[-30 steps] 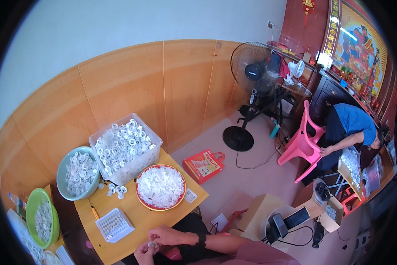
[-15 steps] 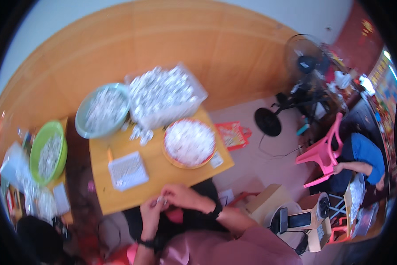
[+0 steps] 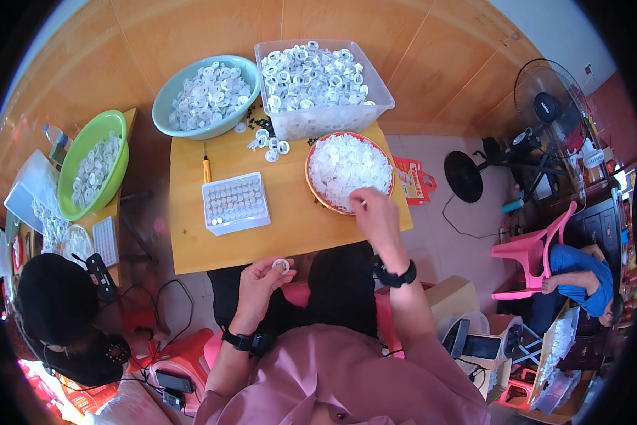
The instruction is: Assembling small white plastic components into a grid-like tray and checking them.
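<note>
My left hand is closed over my lap at the table's front edge, pinching a small round white plastic piece between thumb and fingers. My right hand reaches to the near right rim of a round red-and-yellow tray heaped with small whitish translucent pieces. Its fingertips are pressed together at the heap; whatever is between them is too small to make out. Left of the tray, an open clear plastic box holds rows of small round silvery parts.
A yellow-handled screwdriver lies behind the box. Loose white round pieces lie near a large clear bin and a pale blue basin, both full. A green basin stands left. Seated people are on both sides; a fan stands right.
My hands were together at the table's front edge. Now my right hand has moved forward and right to the tray, while my left keeps the white piece. The view has shifted.
</note>
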### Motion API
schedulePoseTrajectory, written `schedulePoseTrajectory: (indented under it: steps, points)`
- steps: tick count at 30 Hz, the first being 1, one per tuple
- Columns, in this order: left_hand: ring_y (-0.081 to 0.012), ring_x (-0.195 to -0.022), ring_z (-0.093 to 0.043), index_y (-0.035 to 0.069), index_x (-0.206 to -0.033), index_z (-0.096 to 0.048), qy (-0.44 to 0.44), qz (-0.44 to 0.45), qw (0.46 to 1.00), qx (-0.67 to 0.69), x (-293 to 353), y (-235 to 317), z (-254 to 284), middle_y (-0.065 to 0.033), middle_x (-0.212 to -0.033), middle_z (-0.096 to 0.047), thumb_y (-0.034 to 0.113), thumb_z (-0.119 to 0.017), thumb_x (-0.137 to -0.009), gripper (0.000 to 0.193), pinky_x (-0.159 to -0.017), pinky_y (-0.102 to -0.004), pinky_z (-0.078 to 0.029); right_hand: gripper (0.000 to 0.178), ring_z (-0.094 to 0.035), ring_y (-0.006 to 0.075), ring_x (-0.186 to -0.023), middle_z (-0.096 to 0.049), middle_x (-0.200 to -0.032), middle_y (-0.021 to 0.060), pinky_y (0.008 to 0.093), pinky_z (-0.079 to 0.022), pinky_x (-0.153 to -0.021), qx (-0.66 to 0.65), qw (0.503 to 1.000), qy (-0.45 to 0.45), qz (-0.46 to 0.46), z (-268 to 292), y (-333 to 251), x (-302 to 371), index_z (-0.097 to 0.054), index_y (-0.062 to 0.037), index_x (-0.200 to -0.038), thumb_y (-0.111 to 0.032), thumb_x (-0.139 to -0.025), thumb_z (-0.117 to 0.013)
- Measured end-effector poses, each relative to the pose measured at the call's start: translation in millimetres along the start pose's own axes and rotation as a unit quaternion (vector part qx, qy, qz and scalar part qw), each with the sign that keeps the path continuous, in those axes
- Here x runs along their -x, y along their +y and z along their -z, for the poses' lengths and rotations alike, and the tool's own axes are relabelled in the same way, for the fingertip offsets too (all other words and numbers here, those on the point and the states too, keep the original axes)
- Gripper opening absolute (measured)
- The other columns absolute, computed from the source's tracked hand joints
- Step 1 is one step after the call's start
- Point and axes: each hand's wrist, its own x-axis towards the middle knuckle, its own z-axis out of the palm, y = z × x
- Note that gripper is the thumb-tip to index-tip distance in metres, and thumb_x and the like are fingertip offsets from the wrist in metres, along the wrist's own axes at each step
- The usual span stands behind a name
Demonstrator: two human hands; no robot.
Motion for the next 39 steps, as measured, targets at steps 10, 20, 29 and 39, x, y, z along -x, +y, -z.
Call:
schedulePoseTrajectory:
  steps: [10,20,29,39]
  points:
    - [-0.0285,-0.111,-0.067,-0.007,-0.129,-0.057,-0.047,0.042,0.987,0.149,8,12,-2,-0.0224,-0.125,-0.065,0.018,-0.050,-0.105,0.035,-0.095,-0.0348,-0.056,0.016,-0.067,0.0338,-0.090,-0.067,-0.092,0.0132,0.0437,-0.053,-0.077,0.062,0.995,-0.084,-0.004,-14,23,-22,-0.072,-0.0058,-0.096,-0.013,-0.082,-0.069]
    - [-0.0292,-0.116,-0.065,-0.005,-0.134,-0.054,-0.082,0.051,0.963,0.250,-1,12,3,-0.0224,-0.128,-0.063,0.015,-0.048,-0.106,0.035,-0.100,-0.0354,-0.055,0.016,-0.068,0.0323,-0.082,-0.069,-0.093,0.0168,0.0377,-0.053,-0.074,0.075,0.995,0.038,0.057,-9,37,-20,-0.068,-0.0008,-0.102,-0.003,-0.087,-0.063]
    - [-0.0282,-0.115,-0.066,-0.003,-0.130,-0.058,-0.090,0.048,0.969,0.224,-6,6,-5,-0.0172,-0.123,-0.067,0.017,-0.049,-0.106,0.032,-0.100,-0.0358,-0.055,0.012,-0.067,0.0099,-0.070,-0.072,-0.090,0.0069,0.0238,-0.051,-0.063,-0.375,0.904,-0.173,-0.109,-3,-33,14,-0.068,-0.0007,-0.102,-0.009,-0.094,-0.065]
    - [-0.0228,-0.113,-0.066,-0.001,-0.129,-0.059,-0.092,0.043,0.973,0.205,-5,11,-15,-0.0120,-0.118,-0.068,0.017,-0.050,-0.106,0.031,-0.099,-0.0341,-0.054,0.009,-0.065,0.0158,-0.070,-0.067,-0.083,0.0085,0.0273,-0.050,-0.063,-0.267,0.935,-0.224,0.064,-28,-70,40,-0.070,0.0016,-0.093,-0.001,-0.084,-0.070]
